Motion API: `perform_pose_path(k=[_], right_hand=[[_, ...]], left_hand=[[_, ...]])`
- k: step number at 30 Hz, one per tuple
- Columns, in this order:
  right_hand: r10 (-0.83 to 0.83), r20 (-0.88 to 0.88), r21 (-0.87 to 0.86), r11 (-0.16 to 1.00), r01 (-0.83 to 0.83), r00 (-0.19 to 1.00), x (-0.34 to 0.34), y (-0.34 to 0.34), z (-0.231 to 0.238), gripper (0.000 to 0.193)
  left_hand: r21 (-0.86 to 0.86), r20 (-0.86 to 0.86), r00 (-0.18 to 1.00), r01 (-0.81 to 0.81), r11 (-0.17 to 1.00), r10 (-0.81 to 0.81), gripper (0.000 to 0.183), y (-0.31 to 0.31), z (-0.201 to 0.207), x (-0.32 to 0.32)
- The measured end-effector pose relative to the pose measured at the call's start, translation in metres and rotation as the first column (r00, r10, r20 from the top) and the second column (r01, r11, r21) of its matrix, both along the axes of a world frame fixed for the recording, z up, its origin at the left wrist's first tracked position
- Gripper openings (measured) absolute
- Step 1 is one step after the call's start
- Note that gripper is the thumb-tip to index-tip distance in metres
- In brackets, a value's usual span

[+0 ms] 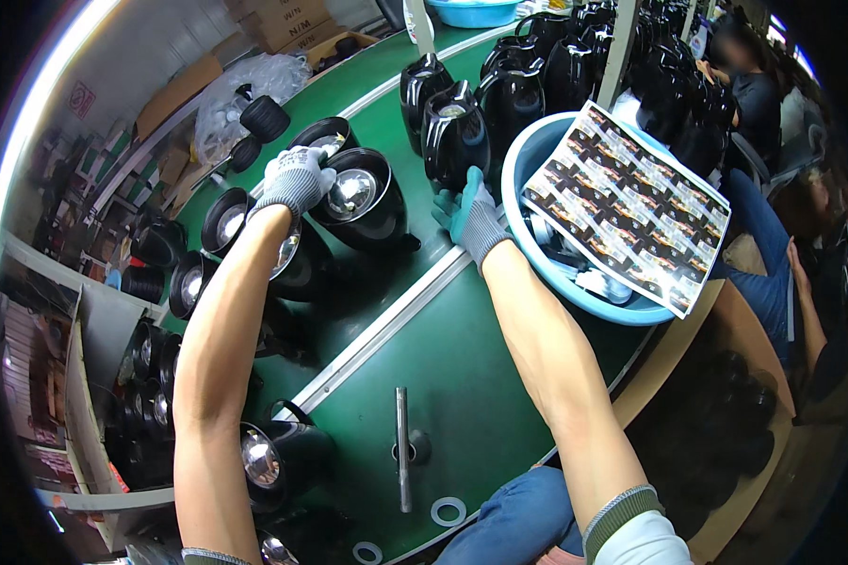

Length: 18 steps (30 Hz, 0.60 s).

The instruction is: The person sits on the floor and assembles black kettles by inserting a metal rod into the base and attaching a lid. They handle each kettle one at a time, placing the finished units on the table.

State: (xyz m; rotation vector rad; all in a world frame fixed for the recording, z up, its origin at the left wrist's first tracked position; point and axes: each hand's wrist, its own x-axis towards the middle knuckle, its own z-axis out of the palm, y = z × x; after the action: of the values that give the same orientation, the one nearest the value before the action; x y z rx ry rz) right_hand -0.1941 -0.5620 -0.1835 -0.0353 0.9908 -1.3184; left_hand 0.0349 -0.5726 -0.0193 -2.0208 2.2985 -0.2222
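Observation:
My left hand (297, 181), in a grey-white work glove, is curled at the rim of an upturned-open black jug body (372, 212) with a shiny silver liner inside. Other black jug bodies crowd around it, one behind (328, 137) and one partly hidden under my wrist (301, 268). My right hand (471, 212), gloved in grey and teal, has its thumb and fingers spread at the base of an upright, glossy black jug (455, 141) with a spout and handle. Whether the fingers press on that jug is hard to tell.
Right of my right hand stands a blue basin (518, 179) with a printed sheet (631, 207) across it. Many finished black jugs (570, 75) fill the far side. A metal rail (377, 330) crosses the green table. Nearer are a metal rod (402, 452) and white rings (448, 511). Another person (758, 94) sits at right.

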Motion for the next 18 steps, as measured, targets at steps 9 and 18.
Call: perform_pose_path(k=[9, 18], right_hand=[[0.391, -0.104, -0.153, 0.902, -0.403, 0.915, 0.011, 0.146, 0.005, 0.067], [0.363, -0.322, -0.314, 0.830, -0.461, 0.874, -0.077, 0.343, 0.054, 0.059]], left_hand=[[-0.315, -0.111, 0.974, 0.152, 0.937, -0.196, 0.040, 0.018, -0.023, 0.017], [-0.490, -0.134, 0.804, 0.455, 0.744, -0.580, 0.043, 0.123, 0.082, -0.047]])
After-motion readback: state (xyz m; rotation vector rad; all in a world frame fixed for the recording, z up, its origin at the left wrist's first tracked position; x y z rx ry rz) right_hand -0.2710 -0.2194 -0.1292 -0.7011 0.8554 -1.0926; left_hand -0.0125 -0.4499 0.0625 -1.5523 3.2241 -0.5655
